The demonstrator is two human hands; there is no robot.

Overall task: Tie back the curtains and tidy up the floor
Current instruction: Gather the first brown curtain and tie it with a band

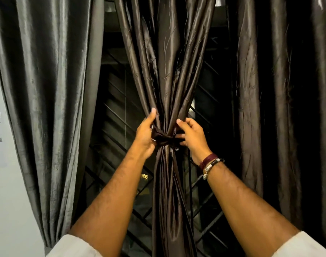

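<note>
Brown satin curtain (166, 75) hangs gathered, left hand (145, 135) and right hand (192, 137) both pinching its dark fabric tie-band (163, 139).

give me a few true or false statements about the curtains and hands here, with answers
1. The middle curtain is gathered into a bunch by a tie. True.
2. Only one hand is on the tie. False: the left hand and the right hand each grip an end of it.
3. The left curtain is tied back too. False: it hangs loose with no tie on it.
4. Bracelets sit on the right wrist. True.
5. The window grille is fully covered. False: it shows in the gaps beside the middle curtain.
</note>
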